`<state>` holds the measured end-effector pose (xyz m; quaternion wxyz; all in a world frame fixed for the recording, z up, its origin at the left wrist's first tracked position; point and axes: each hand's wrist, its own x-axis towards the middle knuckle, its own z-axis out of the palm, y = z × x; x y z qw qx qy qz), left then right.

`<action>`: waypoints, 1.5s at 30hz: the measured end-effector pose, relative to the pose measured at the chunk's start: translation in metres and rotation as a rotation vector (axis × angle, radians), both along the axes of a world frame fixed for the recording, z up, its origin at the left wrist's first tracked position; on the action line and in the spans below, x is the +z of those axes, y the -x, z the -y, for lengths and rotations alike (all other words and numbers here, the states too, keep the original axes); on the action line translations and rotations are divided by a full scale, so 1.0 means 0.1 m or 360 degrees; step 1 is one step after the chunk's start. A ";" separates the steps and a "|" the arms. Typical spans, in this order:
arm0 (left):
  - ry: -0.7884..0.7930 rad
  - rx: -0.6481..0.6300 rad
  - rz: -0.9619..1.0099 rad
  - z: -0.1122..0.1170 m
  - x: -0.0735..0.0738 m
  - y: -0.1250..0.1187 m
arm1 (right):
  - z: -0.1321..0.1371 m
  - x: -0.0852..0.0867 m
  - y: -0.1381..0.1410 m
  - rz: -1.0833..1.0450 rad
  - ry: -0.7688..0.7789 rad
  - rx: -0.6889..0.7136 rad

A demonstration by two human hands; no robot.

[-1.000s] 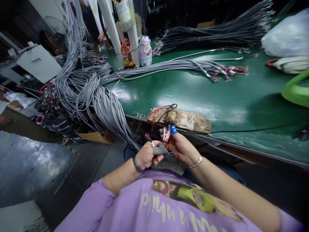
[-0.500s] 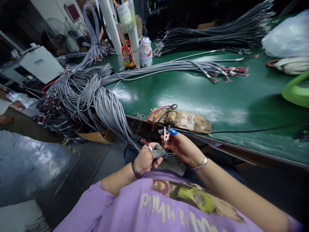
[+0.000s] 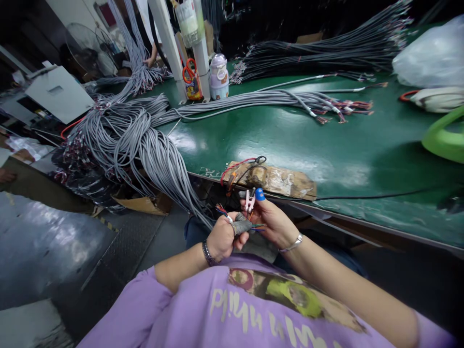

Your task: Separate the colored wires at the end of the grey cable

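My left hand, with grey covers on its fingers, is closed around the stripped end of a grey cable. Thin coloured wires stick out above its fist, and more wires fan out past its fingertips towards the other hand. My right hand, wearing a blue cover on the thumb, pinches a small pale pink clip-like tool. That tool is just above the wires, and an orange wire runs close to its lower end. Exactly where tool and wire touch is too small to tell.
A worn wooden block with red and black leads lies at the edge of the green bench. Grey cable bundles drape off the bench at left. Black cables, a bottle and orange-handled scissors are further back. Another person's hand holds cables.
Both my hands have shifted slightly and come closer together, the left a little to the right. The other person at the back has lifted the grey cables.
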<state>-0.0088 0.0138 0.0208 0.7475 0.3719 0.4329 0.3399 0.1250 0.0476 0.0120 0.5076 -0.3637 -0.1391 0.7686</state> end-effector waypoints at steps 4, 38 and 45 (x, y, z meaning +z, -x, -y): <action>0.0018 0.0001 -0.0008 0.00 -0.01 -0.01 | 0.01 0.00 0.01 -0.0002 0.0011 0.0015; -0.0045 0.0155 0.0140 0.05 0.06 -0.01 | 0.03 -0.08 -0.01 0.0292 -0.0299 -0.0064; -0.0046 0.0121 0.0107 0.05 0.00 -0.03 | -0.03 -0.03 0.00 -0.0079 -0.0037 0.0001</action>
